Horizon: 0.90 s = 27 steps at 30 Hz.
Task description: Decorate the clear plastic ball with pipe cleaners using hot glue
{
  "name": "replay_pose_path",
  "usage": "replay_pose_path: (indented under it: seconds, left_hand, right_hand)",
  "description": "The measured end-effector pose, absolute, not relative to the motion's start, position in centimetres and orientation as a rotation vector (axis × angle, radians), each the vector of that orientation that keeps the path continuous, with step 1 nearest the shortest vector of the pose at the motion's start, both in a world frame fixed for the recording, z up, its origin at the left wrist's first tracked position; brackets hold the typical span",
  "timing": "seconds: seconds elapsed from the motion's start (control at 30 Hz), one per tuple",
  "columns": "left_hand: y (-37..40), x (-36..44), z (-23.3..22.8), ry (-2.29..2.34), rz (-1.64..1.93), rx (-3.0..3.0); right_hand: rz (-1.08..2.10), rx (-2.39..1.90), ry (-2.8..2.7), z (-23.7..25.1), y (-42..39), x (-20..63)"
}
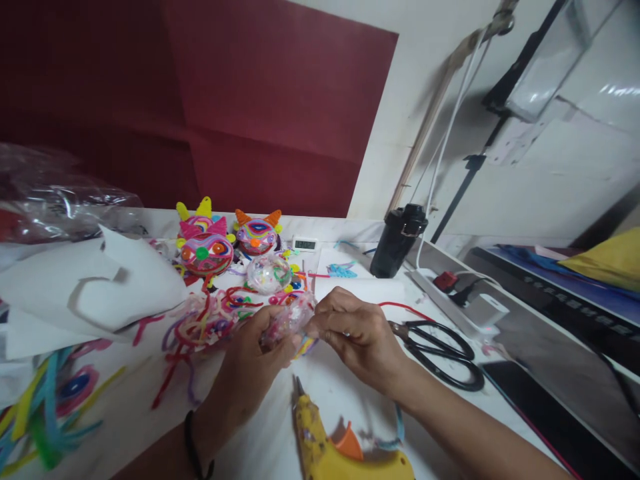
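Note:
My left hand [263, 360] is closed around a clear plastic ball [290, 317] with pink and coloured bits inside. Against the ball's right side, my right hand [353, 330] has its fingers pinched together; whatever lies between the fingertips is too small to make out. Just behind the hands sits another clear ball [269, 273] holding coloured bits. Below them on the table lies a yellow glue gun [325, 440] with an orange trigger, its nozzle pointing up toward the hands. Black-handled scissors [440, 353] lie right of my right wrist.
Decorated animal-face balls [257, 233] stand at the back. Fuzzy craft stems [47, 407] and white paper [90, 287] cover the left. A black bottle [399, 240], a small digital clock [305, 244], a power strip [467, 303] and a dark phone [555, 413] are also about.

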State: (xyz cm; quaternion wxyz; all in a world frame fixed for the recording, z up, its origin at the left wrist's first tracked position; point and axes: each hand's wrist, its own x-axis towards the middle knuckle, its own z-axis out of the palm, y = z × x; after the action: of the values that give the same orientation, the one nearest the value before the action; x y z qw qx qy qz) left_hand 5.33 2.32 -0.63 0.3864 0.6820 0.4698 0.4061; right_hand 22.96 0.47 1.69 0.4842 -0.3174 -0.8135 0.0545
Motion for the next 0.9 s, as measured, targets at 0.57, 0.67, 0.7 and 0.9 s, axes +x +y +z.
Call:
replay_pose_path:
  seconds: [0.57, 0.67, 0.7, 0.9]
  left_hand:
    - [2.8, 4.9, -1.0, 1.268, 1.031, 1.749]
    - [2.8, 4.8, -0.9, 1.264, 1.057, 1.729]
    - [2.8, 4.8, -0.8, 1.267, 1.065, 1.73]
    - [2.7, 4.8, -0.4, 1.259, 1.108, 1.703]
  right_hand:
    - [0.213, -0.761, -2.008, 1.8, 0.4, 23.1]
    - [0.26, -0.826, -1.989, 2.1, 0.3, 23.3]
    - [0.27, -0.851, -1.984, 2.2, 0.3, 23.4]
    - [0.345, -1.051, -1.955, 2.6, 0.4, 24.0]
